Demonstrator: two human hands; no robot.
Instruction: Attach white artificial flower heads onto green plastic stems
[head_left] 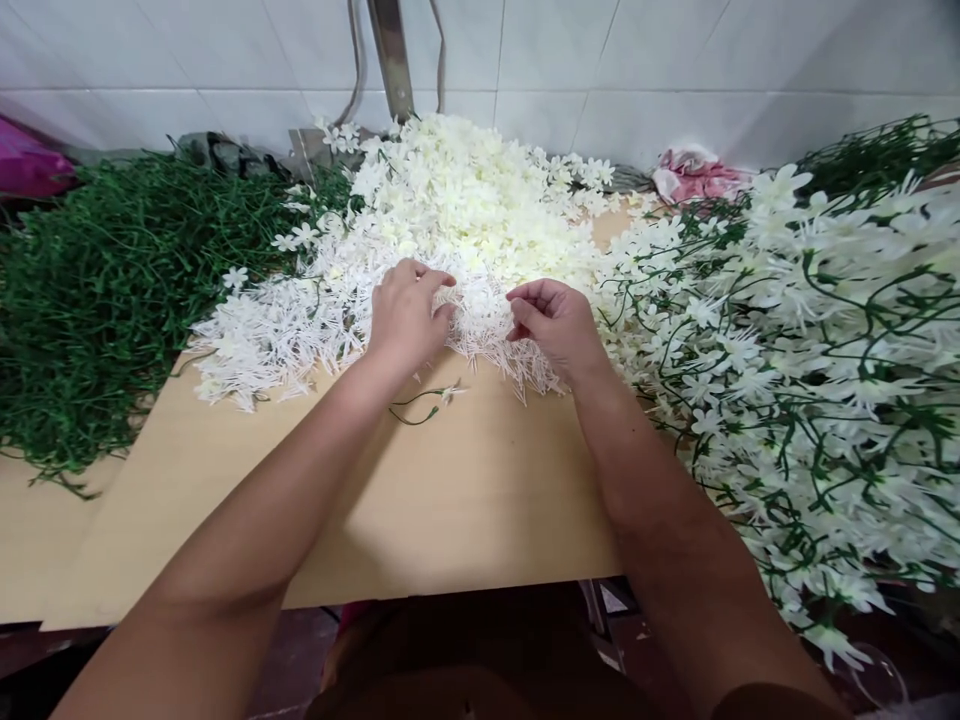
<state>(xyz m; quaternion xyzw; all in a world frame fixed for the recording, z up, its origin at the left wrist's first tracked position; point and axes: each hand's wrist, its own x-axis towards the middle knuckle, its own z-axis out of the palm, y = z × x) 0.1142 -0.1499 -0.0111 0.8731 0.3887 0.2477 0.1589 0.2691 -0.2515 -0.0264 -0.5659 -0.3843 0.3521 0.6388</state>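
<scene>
My left hand (pixel 409 315) hovers at the front of a heap of thin white spiky flower pieces (pixel 262 335). Its thumb and index finger are apart, and nothing shows between them. To the right, my right hand (pixel 559 325) has thumb and fingertips pinched together over the same heap; whatever they hold is too small to make out. A green artificial stem (pixel 420 405) with a small white tip lies on the table just below my left hand. Behind both hands rises a mound of cream-white artificial blossoms (pixel 480 190).
Green artificial stems (pixel 112 290) are piled on the left. White flowers on green stems (pixel 832 400) fill the right side and spill over the edge of the tan tabletop (pixel 480 480). A red-and-white cloth (pixel 697 175) lies by the tiled wall (pixel 660 50).
</scene>
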